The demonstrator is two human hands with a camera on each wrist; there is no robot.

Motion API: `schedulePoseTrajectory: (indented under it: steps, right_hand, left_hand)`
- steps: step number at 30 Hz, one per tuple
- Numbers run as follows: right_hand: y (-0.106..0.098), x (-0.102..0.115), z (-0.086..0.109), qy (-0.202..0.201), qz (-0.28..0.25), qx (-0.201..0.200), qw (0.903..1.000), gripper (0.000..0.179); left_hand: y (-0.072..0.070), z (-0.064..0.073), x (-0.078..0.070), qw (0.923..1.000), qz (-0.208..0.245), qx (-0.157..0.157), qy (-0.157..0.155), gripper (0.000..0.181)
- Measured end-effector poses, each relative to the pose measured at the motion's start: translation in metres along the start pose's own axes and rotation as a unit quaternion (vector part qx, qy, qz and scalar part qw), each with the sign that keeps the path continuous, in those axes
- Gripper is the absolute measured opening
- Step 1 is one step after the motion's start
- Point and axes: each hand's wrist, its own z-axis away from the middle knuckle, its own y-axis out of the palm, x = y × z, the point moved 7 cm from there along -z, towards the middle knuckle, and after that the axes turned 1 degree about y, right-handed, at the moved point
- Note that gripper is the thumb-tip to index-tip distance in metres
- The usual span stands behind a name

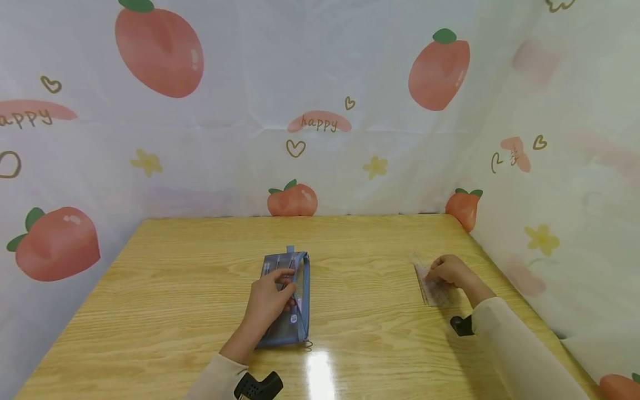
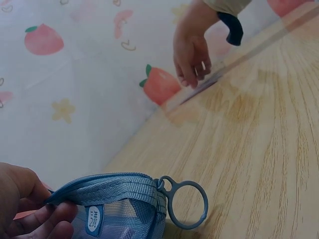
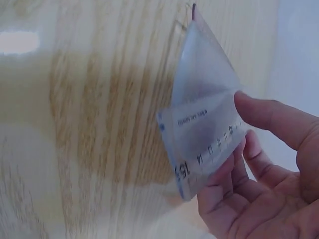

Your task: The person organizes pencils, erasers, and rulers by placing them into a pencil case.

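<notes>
A blue mesh pencil case lies lengthwise on the table, its zip side gaping a little. My left hand is over it, and in the left wrist view its thumb and fingers pinch the zip edge. From the near end hangs a blue ring. Pens show through the case's mesh. On the right, my right hand holds a clear ruler with printed numbers between thumb and fingers. With the ruler is a transparent triangular piece, like a set square, just over the wood.
The wooden table meets a white cloth printed with peaches at its back and right side. Glare shows near the front. A black wrist device sits at the left sleeve, another at the right.
</notes>
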Motion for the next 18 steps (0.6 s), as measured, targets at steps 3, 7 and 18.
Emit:
schedulePoseTrajectory:
  steps: [3, 7, 18]
  right_hand:
    - [-0.002, -0.001, 0.000, 0.001, -0.016, -0.001, 0.9999, 0.016]
    - [-0.001, -0.003, 0.000, 0.025, -0.026, -0.010, 0.9993, 0.029]
    - [0.042, 0.019, 0.001, 0.001, -0.162, 0.051, 0.9855, 0.042]
  left_hand:
    - [0.000, 0.000, -0.001, 1.0000, -0.003, -0.001, -0.001, 0.029]
    - [-0.001, 0.000, -0.001, 1.0000, -0.001, -0.001, -0.003, 0.029]
    - [0.001, 0.001, -0.001, 1.0000, 0.004, 0.002, 0.002, 0.029]
